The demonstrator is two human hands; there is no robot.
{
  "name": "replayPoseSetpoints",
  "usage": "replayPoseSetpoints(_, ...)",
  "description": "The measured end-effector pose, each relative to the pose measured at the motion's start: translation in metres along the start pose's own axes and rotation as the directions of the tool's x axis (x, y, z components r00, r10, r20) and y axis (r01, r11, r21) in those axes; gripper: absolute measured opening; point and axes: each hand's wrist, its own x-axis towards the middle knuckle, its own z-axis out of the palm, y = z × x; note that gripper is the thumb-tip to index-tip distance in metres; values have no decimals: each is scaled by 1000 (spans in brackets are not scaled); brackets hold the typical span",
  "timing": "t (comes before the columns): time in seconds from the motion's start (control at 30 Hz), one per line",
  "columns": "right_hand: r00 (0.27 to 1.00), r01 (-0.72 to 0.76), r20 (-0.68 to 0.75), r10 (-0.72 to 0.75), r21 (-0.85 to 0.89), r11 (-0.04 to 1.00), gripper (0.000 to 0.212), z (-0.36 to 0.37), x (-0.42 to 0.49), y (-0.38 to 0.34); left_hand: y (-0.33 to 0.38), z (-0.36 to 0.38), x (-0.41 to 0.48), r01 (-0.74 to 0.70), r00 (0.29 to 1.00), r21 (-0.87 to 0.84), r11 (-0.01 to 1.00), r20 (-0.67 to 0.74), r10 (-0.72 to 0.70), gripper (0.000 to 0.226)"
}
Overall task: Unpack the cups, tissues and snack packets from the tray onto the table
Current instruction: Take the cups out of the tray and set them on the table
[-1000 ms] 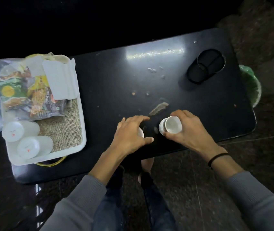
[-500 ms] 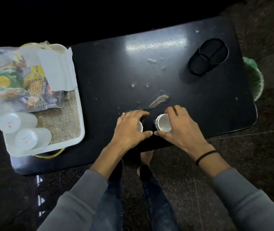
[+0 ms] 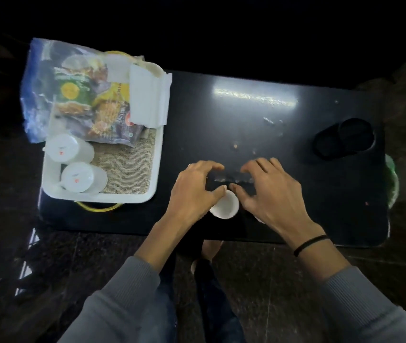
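Observation:
A small white cup (image 3: 224, 207) stands upright on the black table (image 3: 246, 120) near its front edge, between my two hands. My left hand (image 3: 194, 191) arches over the table with fingers apart, its thumb tip at the cup's rim. My right hand (image 3: 271, 194) is spread just right of the cup, and a white sliver of a second cup (image 3: 259, 220) shows under its palm. At the left, the white tray (image 3: 127, 198) holds two white cups (image 3: 69, 148) (image 3: 83, 178) lying on their sides, snack packets (image 3: 103, 115) and folded tissues (image 3: 147, 97).
A clear plastic bag (image 3: 38, 95) lies under the packets and hangs over the tray's far left. A black cup holder (image 3: 344, 138) sits at the table's right end, and a green object (image 3: 392, 181) is beyond that edge. Crumbs dot the table's middle.
My right hand held a tilted cup; now one cup stands upright between my hands, whose fingers have spread apart. The view has shifted, so the tray appears further right.

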Motion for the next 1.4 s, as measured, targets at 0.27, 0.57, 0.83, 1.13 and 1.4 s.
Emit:
replayPoseSetpoints(0.27,969,224,61,-241,207,952,31,15,61,-114,-63,-85,-27,99,953,74,992,-293,-73,36)
replayPoseSetpoints(0.57,872,255,302,-386,393,884,52,52,97,-216,-138,-136,-54,419,814,156,895,-501,-294,72)
replayPoseSetpoints(0.83,848,208,365,-384,437,875,52,69,102,-234,-159,-131,-41,395,845,263,880,-479,-236,66)
replayPoseSetpoints(1.13,889,143,316,-332,496,856,40,65,104,-215,-144,-117,-40,226,881,348,910,-472,-39,47)
replayPoseSetpoints(1.4,943,83,199,-265,631,771,35,35,102,-178,-99,-123,-28,144,850,328,934,-524,52,55)
